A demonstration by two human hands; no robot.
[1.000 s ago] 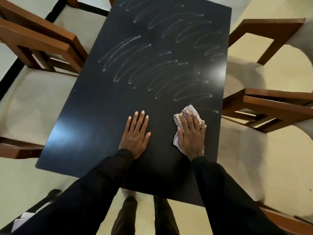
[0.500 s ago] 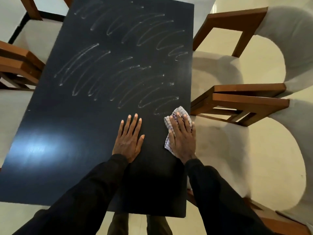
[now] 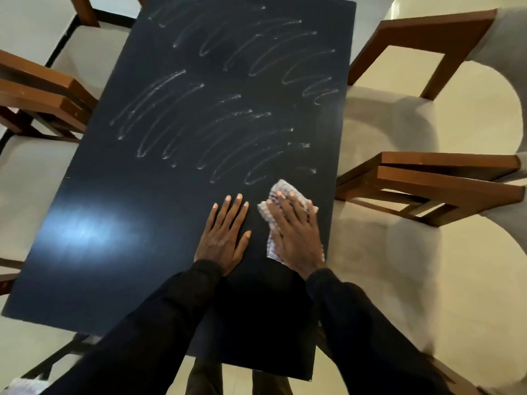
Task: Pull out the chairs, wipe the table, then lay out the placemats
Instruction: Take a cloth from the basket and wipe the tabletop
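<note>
streaks [image 3: 199, 132] of looping, chalky-pale smear arc across the far half of the flat, black, rectangular surface [image 3: 119, 212], whose near left part shows a soft sheen. right hand [image 3: 296, 235] lies flat with fingers straight, pressing a crumpled, pale checked woven cloth [image 3: 281, 187] onto the surface near its right edge. left hand [image 3: 224, 235] rests just beside it, palm down, fingers spread and straight, holding nothing. brown wooden chairs [image 3: 427, 183] with rounded cream upholstered seats stand along both long sides.

Dim room, glare patch on table [image 3: 85, 232], edges warped
</note>
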